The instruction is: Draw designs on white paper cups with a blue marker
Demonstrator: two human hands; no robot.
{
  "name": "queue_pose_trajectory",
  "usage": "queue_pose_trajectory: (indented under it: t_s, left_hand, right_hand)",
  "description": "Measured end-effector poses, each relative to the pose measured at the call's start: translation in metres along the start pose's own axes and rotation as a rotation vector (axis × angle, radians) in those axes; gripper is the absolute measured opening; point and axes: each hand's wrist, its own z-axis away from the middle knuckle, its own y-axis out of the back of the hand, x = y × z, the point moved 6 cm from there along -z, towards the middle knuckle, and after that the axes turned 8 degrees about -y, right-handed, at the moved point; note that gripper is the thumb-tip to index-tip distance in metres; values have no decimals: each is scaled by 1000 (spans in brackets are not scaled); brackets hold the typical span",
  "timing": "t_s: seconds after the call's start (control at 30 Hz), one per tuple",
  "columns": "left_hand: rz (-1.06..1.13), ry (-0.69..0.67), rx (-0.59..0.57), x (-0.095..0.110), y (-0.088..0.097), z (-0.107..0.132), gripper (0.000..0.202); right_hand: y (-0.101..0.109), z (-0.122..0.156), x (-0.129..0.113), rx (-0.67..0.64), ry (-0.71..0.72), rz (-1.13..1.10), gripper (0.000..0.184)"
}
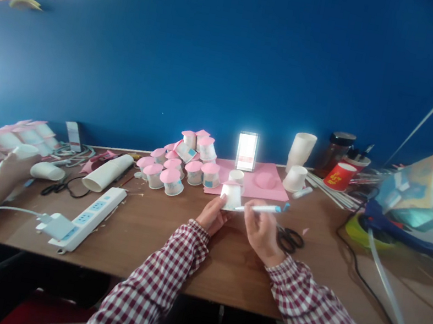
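My left hand (212,214) is closed around a white paper cup (231,198), which is turned with its wide rim down. In my right hand (261,234) is a white marker pen (267,209) with a light blue end; its tip is at the cup's lower right side. Whether the tip touches the cup I cannot tell. Just behind the held cup, another small white cup (236,176) stands on a pink sheet (251,190). Several pink-topped paper cups (172,181) are grouped and partly stacked to the left.
Black-handled scissors (290,240) lie right of my right hand. A red cup (340,176), a white cup stack (301,149) and a blue glue gun (385,217) are on the right. A power strip (91,218) lies left, near a co-worker's hands (17,166). A blue partition (175,65) stands behind.
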Motion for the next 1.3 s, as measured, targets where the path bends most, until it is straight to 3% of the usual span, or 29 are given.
queue_pose_trajectory:
  t_s: [0.73, 1.3]
  left_hand:
    - [-26, -20, 1, -1, 1, -1, 28]
    - [-33, -23, -44, -1, -1, -1, 30]
  right_hand:
    - [-2, 0, 0, -29, -23, -1, 15]
    - [-1, 0, 13, 50, -33, 26, 18]
